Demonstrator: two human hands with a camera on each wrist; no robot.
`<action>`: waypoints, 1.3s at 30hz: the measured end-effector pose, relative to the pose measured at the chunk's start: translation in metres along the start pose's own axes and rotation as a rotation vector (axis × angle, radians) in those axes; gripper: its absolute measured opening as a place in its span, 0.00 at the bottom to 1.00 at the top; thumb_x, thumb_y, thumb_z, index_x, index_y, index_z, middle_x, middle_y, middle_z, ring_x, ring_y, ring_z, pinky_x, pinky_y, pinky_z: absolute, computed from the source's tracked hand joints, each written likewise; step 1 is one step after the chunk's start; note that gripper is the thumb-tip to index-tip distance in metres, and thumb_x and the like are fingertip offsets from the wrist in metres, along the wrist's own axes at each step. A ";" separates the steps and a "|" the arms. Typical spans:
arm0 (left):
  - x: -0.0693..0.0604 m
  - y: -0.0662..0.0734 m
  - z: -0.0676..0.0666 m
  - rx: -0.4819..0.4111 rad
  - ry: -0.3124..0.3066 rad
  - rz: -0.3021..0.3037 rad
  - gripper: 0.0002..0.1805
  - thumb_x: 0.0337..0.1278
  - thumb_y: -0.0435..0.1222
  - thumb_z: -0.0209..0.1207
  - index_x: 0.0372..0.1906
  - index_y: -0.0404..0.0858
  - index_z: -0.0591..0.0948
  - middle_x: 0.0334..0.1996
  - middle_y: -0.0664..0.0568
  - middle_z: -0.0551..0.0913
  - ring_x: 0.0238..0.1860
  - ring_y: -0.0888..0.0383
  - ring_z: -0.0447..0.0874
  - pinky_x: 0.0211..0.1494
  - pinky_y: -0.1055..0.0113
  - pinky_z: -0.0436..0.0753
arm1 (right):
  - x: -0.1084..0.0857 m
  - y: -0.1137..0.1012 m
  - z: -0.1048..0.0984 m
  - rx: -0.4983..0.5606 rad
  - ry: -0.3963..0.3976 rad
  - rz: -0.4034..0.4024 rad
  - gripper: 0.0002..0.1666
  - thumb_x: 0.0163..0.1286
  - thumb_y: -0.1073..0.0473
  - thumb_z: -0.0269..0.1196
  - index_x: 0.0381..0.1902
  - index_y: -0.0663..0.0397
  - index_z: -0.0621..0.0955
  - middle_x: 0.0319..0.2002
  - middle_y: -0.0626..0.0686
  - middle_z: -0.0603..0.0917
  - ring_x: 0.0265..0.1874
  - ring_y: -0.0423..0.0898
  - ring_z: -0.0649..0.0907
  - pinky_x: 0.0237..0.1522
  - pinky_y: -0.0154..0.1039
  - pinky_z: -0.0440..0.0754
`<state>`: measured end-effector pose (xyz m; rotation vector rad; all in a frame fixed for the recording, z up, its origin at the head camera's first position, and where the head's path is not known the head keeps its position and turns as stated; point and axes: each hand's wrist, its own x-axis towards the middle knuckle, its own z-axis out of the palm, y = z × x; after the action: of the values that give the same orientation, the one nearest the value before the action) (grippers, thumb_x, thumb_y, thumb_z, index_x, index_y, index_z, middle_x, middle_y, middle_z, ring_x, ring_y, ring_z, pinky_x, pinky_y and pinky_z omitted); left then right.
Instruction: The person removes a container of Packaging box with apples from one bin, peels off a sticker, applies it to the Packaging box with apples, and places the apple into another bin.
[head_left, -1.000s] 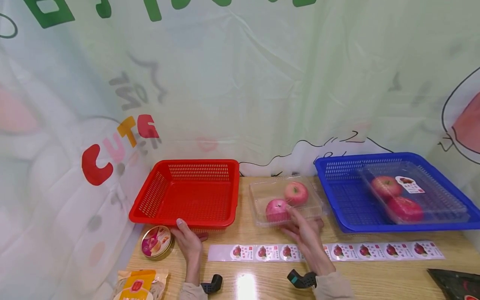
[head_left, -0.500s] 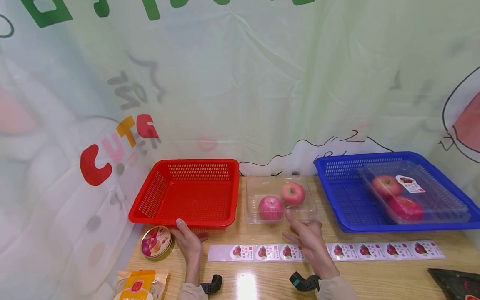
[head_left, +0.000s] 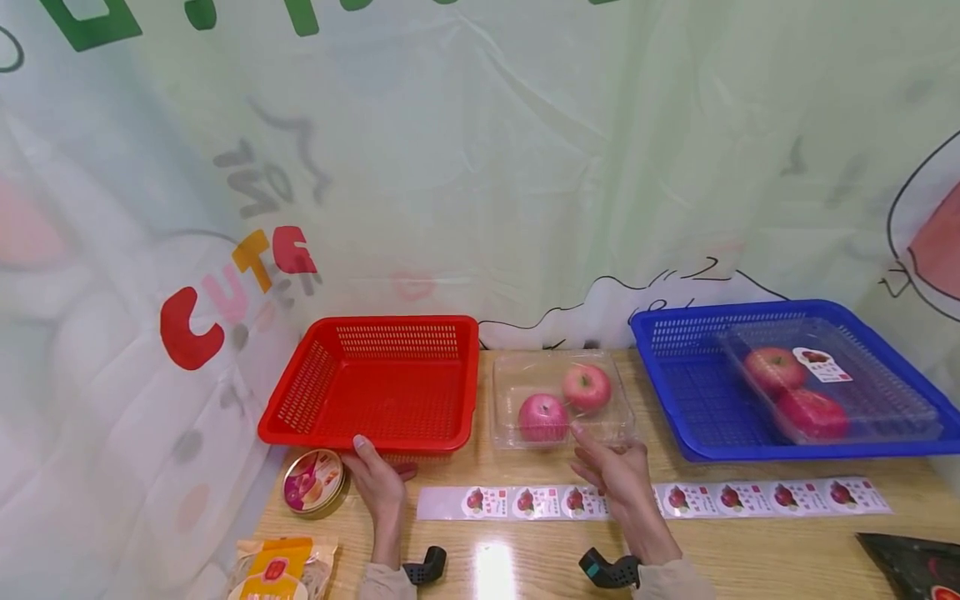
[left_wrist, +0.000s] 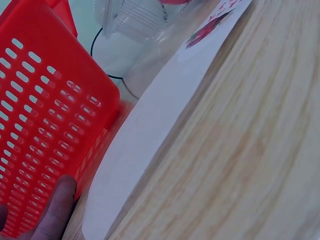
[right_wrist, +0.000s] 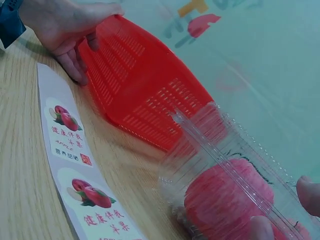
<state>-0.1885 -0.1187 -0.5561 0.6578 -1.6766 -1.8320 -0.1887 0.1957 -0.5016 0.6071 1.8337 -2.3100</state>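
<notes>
A clear plastic box (head_left: pixel 517 375) holding two red apples (head_left: pixel 543 417) lies shut-lidded between the baskets. My right hand (head_left: pixel 626 483) is at its near right edge; one digit reaches the edge while the other fingers lie apart in front of it. Two fingertips (right_wrist: pixel 307 195) of that hand show by the box's rim in the right wrist view. My left hand (head_left: pixel 381 485) holds the near rim of the red basket (head_left: pixel 390 400), thumb over the rim and fingers against the outer wall. Nothing is in the basket. A left fingertip (left_wrist: pixel 62 195) shows beside the perforated wall in the left wrist view.
A strip of apple stickers (head_left: pixel 517 502) runs across the table in front. At right, a blue basket (head_left: pixel 690 400) holds a labelled clear box (head_left: pixel 870 400) of apples. A round tin (head_left: pixel 313 482), a yellow-labelled packet (head_left: pixel 277 571) and a black packet (head_left: pixel 915 567) lie nearby.
The clear box with apples has shifted slightly left and come to rest on the table. My right hand has loosened from its near edge. The left hand has stayed at the red basket.
</notes>
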 end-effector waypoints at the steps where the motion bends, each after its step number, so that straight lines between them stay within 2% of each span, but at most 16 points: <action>1: 0.000 0.000 0.000 -0.004 0.000 0.002 0.38 0.84 0.57 0.40 0.83 0.39 0.51 0.61 0.35 0.69 0.37 0.45 0.85 0.23 0.61 0.88 | 0.000 0.001 0.001 0.003 0.007 -0.002 0.59 0.73 0.53 0.72 0.80 0.69 0.46 0.62 0.63 0.76 0.55 0.48 0.87 0.53 0.37 0.89; 5: -0.002 0.000 0.001 -0.021 0.008 0.004 0.38 0.84 0.56 0.40 0.83 0.38 0.52 0.60 0.34 0.70 0.34 0.43 0.85 0.21 0.61 0.87 | -0.002 0.003 0.003 0.016 0.035 -0.002 0.47 0.71 0.55 0.74 0.69 0.66 0.55 0.56 0.60 0.77 0.42 0.39 0.91 0.53 0.35 0.88; 9: -0.002 -0.002 0.002 -0.029 0.012 0.009 0.37 0.85 0.55 0.40 0.83 0.38 0.53 0.60 0.33 0.70 0.32 0.44 0.86 0.20 0.62 0.86 | -0.004 0.005 0.004 0.022 0.047 -0.007 0.38 0.71 0.56 0.74 0.59 0.60 0.58 0.58 0.61 0.72 0.41 0.39 0.90 0.52 0.34 0.89; 14: -0.002 -0.002 0.001 -0.033 0.002 0.021 0.38 0.85 0.55 0.41 0.84 0.39 0.50 0.61 0.32 0.70 0.30 0.40 0.86 0.21 0.61 0.86 | -0.005 0.007 0.002 0.033 0.064 -0.005 0.40 0.70 0.56 0.74 0.62 0.62 0.59 0.58 0.60 0.71 0.41 0.38 0.90 0.51 0.36 0.89; 16: -0.002 -0.002 0.001 -0.025 0.003 0.028 0.38 0.85 0.55 0.40 0.85 0.39 0.49 0.62 0.32 0.70 0.36 0.39 0.87 0.22 0.62 0.87 | -0.006 0.007 0.001 0.033 0.069 0.002 0.41 0.71 0.56 0.74 0.64 0.63 0.59 0.58 0.60 0.71 0.40 0.37 0.90 0.51 0.37 0.90; 18: -0.001 -0.003 0.001 -0.019 0.009 0.030 0.38 0.85 0.55 0.40 0.85 0.40 0.48 0.64 0.32 0.69 0.40 0.40 0.86 0.22 0.63 0.87 | -0.006 0.006 -0.001 0.037 0.070 0.008 0.37 0.71 0.57 0.73 0.61 0.61 0.60 0.57 0.59 0.72 0.40 0.37 0.90 0.50 0.37 0.90; 20: 0.000 -0.003 0.001 -0.022 0.015 0.027 0.38 0.85 0.55 0.40 0.85 0.40 0.48 0.64 0.32 0.69 0.40 0.41 0.86 0.22 0.63 0.87 | -0.008 0.005 -0.003 0.048 0.071 0.017 0.45 0.74 0.56 0.71 0.71 0.65 0.54 0.65 0.68 0.68 0.38 0.34 0.90 0.50 0.36 0.90; 22: 0.000 -0.004 0.001 -0.023 0.014 0.023 0.38 0.85 0.55 0.40 0.85 0.40 0.49 0.64 0.32 0.70 0.38 0.44 0.87 0.22 0.63 0.87 | -0.011 0.003 -0.006 0.037 0.112 0.013 0.55 0.75 0.53 0.69 0.78 0.66 0.43 0.73 0.73 0.60 0.39 0.32 0.87 0.46 0.34 0.91; 24: 0.000 -0.004 0.000 -0.030 0.010 0.018 0.38 0.85 0.55 0.41 0.85 0.40 0.49 0.62 0.31 0.70 0.32 0.46 0.87 0.21 0.62 0.86 | -0.015 0.002 -0.008 0.008 0.201 0.006 0.64 0.76 0.48 0.68 0.81 0.64 0.33 0.75 0.70 0.53 0.34 0.34 0.85 0.39 0.31 0.89; 25: -0.001 -0.004 0.000 -0.032 0.008 0.016 0.38 0.85 0.55 0.41 0.84 0.39 0.49 0.62 0.32 0.71 0.31 0.46 0.87 0.21 0.61 0.87 | -0.018 0.001 -0.009 -0.004 0.260 -0.013 0.66 0.76 0.47 0.67 0.81 0.62 0.31 0.75 0.68 0.53 0.35 0.33 0.82 0.36 0.29 0.86; 28: -0.001 -0.003 0.000 -0.033 0.003 0.009 0.37 0.85 0.55 0.40 0.83 0.38 0.51 0.60 0.32 0.71 0.29 0.45 0.86 0.22 0.60 0.87 | -0.025 0.003 -0.007 -0.022 0.432 -0.162 0.46 0.73 0.50 0.70 0.75 0.60 0.56 0.57 0.53 0.68 0.36 0.36 0.76 0.31 0.27 0.76; 30: -0.001 -0.001 0.001 -0.037 0.008 0.001 0.37 0.85 0.56 0.41 0.82 0.37 0.53 0.58 0.33 0.72 0.28 0.42 0.86 0.21 0.60 0.87 | -0.031 0.006 -0.003 -0.043 0.464 -0.330 0.30 0.71 0.60 0.72 0.62 0.63 0.70 0.44 0.47 0.73 0.34 0.36 0.75 0.31 0.24 0.74; 32: 0.000 0.001 0.001 -0.039 0.009 -0.011 0.37 0.84 0.56 0.41 0.81 0.36 0.54 0.58 0.33 0.72 0.27 0.40 0.85 0.21 0.59 0.87 | -0.038 0.012 0.003 -0.092 0.381 -0.494 0.17 0.66 0.69 0.72 0.49 0.66 0.78 0.35 0.44 0.78 0.32 0.34 0.78 0.29 0.23 0.76; 34: -0.001 0.003 0.002 -0.045 0.010 -0.026 0.37 0.84 0.57 0.41 0.81 0.36 0.55 0.58 0.33 0.72 0.27 0.40 0.85 0.21 0.58 0.87 | -0.046 0.020 0.011 -0.203 0.222 -0.597 0.14 0.62 0.73 0.74 0.42 0.66 0.81 0.29 0.43 0.81 0.29 0.34 0.81 0.27 0.26 0.80; 37: -0.002 0.006 0.002 -0.051 0.002 -0.062 0.38 0.84 0.58 0.41 0.83 0.39 0.53 0.60 0.33 0.71 0.25 0.42 0.84 0.21 0.57 0.87 | -0.055 0.034 0.021 -0.468 -0.052 -0.667 0.15 0.58 0.68 0.78 0.42 0.59 0.85 0.31 0.42 0.85 0.32 0.37 0.84 0.31 0.32 0.84; 39: -0.003 0.008 0.001 -0.058 -0.010 -0.093 0.39 0.83 0.59 0.39 0.84 0.41 0.51 0.63 0.32 0.70 0.23 0.42 0.84 0.22 0.57 0.88 | -0.056 0.044 0.028 -0.662 -0.166 -0.715 0.20 0.55 0.62 0.81 0.45 0.53 0.86 0.36 0.41 0.87 0.39 0.39 0.84 0.40 0.37 0.84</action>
<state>-0.1861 -0.1163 -0.5482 0.7138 -1.6176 -1.9445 -0.1291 0.1497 -0.5143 -0.3777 2.8143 -1.7353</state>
